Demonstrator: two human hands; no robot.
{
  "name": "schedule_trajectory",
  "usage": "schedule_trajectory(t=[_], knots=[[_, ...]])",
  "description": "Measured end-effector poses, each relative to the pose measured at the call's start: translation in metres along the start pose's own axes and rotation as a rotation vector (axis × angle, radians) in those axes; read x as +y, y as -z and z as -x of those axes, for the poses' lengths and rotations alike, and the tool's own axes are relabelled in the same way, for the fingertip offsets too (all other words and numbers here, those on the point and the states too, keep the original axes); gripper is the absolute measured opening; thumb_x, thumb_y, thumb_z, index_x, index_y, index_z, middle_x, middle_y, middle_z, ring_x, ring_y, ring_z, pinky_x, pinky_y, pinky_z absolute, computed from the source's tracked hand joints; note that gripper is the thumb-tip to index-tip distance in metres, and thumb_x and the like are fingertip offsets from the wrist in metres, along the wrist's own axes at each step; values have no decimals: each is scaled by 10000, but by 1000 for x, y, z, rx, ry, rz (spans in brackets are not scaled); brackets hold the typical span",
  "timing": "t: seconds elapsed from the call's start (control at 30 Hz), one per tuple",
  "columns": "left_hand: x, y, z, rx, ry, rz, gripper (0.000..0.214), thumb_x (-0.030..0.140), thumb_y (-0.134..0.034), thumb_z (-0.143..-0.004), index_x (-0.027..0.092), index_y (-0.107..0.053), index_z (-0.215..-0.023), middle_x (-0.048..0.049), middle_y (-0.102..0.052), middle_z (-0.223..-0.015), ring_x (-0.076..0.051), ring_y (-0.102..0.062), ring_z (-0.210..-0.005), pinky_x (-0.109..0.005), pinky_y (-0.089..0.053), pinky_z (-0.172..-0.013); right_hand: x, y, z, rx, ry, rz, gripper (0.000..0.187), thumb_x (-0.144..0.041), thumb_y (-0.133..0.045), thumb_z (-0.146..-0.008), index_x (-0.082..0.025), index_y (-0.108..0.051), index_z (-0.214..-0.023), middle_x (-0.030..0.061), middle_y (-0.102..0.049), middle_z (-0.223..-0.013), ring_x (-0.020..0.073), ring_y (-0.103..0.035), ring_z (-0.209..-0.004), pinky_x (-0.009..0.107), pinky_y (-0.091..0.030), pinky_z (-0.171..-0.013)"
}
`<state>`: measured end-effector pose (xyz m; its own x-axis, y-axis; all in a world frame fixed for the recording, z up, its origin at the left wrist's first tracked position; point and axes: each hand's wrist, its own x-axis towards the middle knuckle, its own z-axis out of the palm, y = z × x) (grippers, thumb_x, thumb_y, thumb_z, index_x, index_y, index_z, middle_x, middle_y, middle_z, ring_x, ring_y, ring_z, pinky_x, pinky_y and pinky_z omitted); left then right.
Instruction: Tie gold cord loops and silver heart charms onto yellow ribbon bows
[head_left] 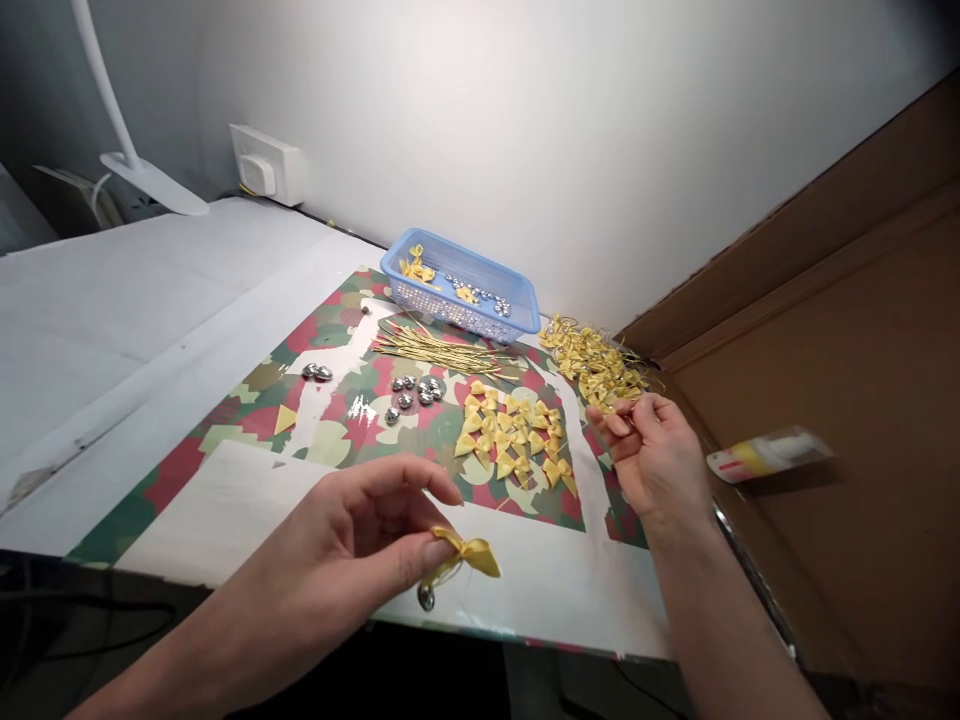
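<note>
My left hand [352, 550] is near the table's front edge, thumb and fingertips pinching a yellow ribbon bow [477, 556]. A thin gold tie loops below that bow, and a small silver jingle bell [426, 597] hangs by it. My right hand [656, 450] is at the right, its fingers curled together just in front of a heap of yellow bows with ties [592, 360]. Whatever sits at its fingertips is too small to make out. Between the hands lie rows of loose yellow bows [514, 437] and several silver bells [406, 400].
A blue basket [459, 250] with bows and bells stands against the wall, behind a bundle of gold ties [442, 350]. More bells [316, 371] lie left. A cardboard panel [825, 400] borders the right side, with a clear tube-like container [772, 455] beside it. A lamp [154, 180] stands back left.
</note>
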<state>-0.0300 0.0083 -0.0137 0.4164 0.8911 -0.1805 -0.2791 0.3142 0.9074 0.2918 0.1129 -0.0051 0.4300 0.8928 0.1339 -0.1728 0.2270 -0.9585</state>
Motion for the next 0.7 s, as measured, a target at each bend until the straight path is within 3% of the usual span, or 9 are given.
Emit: schedule_trajectory(t=[0.1,0.23,0.4,0.5,0.6,0.63,0.7], knots=[[3,-1,3,-14,12,10,137,326,-845,-947,285,-785,-1063,4,-807,-885,-152,-716,-817,-213,-549,-753,2,20,-11,49,109,69,159,-274,-691,-1067,-144,-637,-992,-49,-618,-803,64,-527,-547,215,-556,-571],[4,-1,7,-37,-14,11,112,310,-848,-942,291,-790,-1035,10,-816,-888,-136,-710,-817,-180,-532,-739,2,44,-16,72,178,192,136,-281,-697,-1070,-154,-682,-1023,-19,-668,-872,92,-633,-663,222,-582,-626],[2,-5,6,-17,-72,-55,76,328,-811,-960,293,-792,-1025,5,-807,-849,-130,-684,-754,-165,-514,-672,-3,46,-2,55,169,288,126,-262,-688,-1067,-180,-641,-983,-54,-652,-777,80,-641,-630,205,-567,-638],[2,-10,4,90,-151,-189,92,314,-787,-950,299,-816,-1036,5,-803,-817,-152,-706,-736,-190,-545,-666,-14,25,36,-39,135,321,127,-341,-716,-1032,-274,-624,-1091,-82,-677,-781,49,-602,-545,220,-559,-676],[1,-15,4,170,-247,-384,90,308,-746,-950,291,-834,-948,-5,-833,-867,-197,-768,-821,-222,-585,-709,-31,-6,97,-251,58,428,160,-349,-812,-943,-216,-742,-999,0,-703,-824,105,-618,-557,237,-513,-547],[1,-17,5,184,-264,-445,113,317,-731,-959,289,-834,-924,-4,-837,-876,-208,-780,-842,-227,-591,-712,-36,-16,117,-400,86,528,137,-356,-746,-990,-221,-768,-1010,3,-678,-776,117,-603,-561,242,-502,-539],[0,-20,7,206,-281,-538,153,340,-704,-985,292,-830,-911,8,-831,-857,-206,-785,-829,-228,-591,-701,-42,-34,152,-509,254,594,135,-323,-677,-1015,-240,-776,-975,30,-694,-836,150,-619,-657,254,-480,-554]])
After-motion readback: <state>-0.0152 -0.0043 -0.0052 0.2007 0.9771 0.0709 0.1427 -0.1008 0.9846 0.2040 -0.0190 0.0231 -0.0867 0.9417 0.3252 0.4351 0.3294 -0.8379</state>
